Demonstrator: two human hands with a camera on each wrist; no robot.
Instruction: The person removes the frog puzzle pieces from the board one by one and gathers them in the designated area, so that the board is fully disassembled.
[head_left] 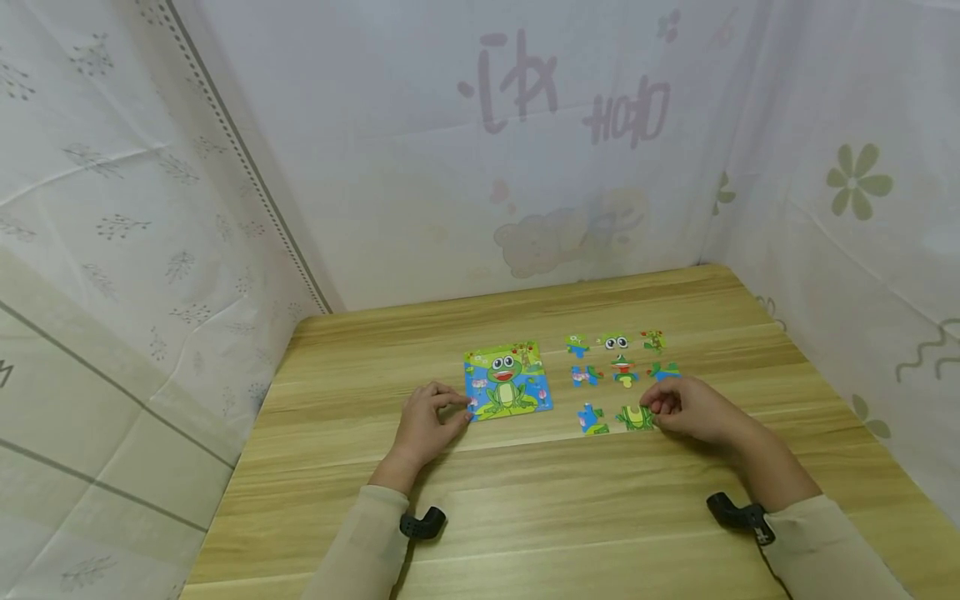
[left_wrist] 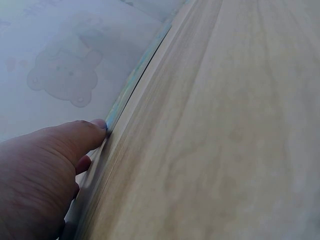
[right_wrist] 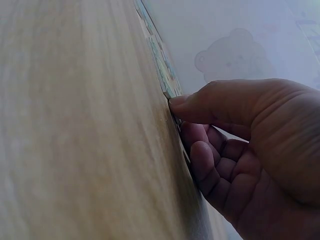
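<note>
A square frog picture puzzle [head_left: 507, 382] lies flat on the wooden table. My left hand [head_left: 429, 423] rests at its lower left corner, thumb and forefinger touching the edge; in the left wrist view the thumb [left_wrist: 82, 135] meets the thin edge. To the right, several loose puzzle pieces are laid out in rows, among them one with the frog's eyes [head_left: 616, 342] and one with its mouth [head_left: 623, 370]. My right hand [head_left: 697, 408] pinches the right edge of the frog-belly puzzle piece [head_left: 634, 418] in the nearest row. Its other fingers [right_wrist: 202, 159] are curled and partly hide the area beneath.
The wooden table [head_left: 525, 517] meets a pale printed curtain [head_left: 420, 167] at the back, with more curtain on both sides. A black wrist device [head_left: 423, 523] sits by the left sleeve and another black device [head_left: 738, 515] by the right sleeve.
</note>
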